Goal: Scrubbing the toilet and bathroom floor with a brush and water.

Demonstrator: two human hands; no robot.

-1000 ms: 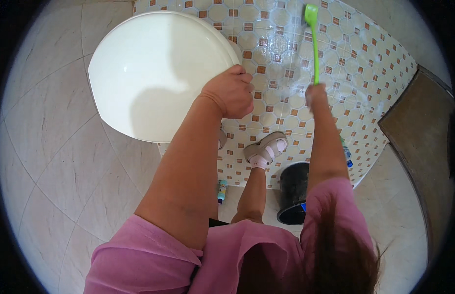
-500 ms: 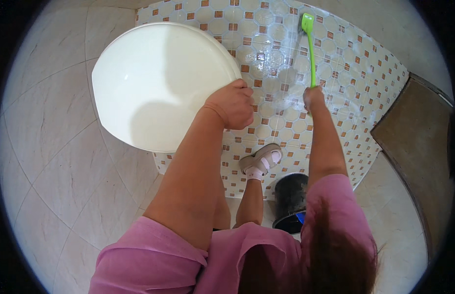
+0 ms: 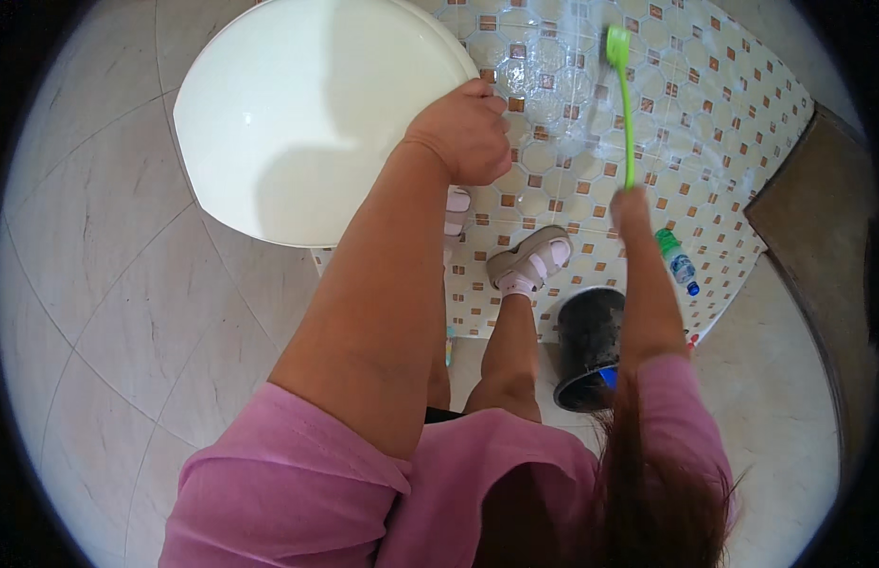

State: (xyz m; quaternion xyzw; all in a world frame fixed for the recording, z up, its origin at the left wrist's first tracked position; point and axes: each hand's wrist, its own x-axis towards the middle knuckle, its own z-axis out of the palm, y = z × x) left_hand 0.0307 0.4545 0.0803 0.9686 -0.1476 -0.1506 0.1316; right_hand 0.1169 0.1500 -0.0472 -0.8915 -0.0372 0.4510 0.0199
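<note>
My left hand [image 3: 466, 133] is closed on the right rim of a large, smooth white oval piece [image 3: 260, 133] with a rounded edge; its exact kind is unclear. In my right hand [image 3: 631, 210], slightly blurred, is the handle of a bright green long-handled scrub brush [image 3: 628, 114]. The brush head [image 3: 617, 45] points away from me over the tiled floor [image 3: 544, 175], its dark bristles downward. Wet sheen and whitish suds lie on the tiles around and left of the brush head.
A black bucket [image 3: 591, 327] with something blue at its mouth lies near my sandalled foot [image 3: 531, 260]. Beside my right forearm is a clear plastic bottle [image 3: 682, 265] with a blue cap. A brown panel [image 3: 808, 208] borders the right; pale marble-look tiles [image 3: 99, 237] cover the left.
The view has shifted, so the white piece sits higher in it. My right hand has drawn the brush nearer to me over the tiles. The bottle now shows beside my right arm.
</note>
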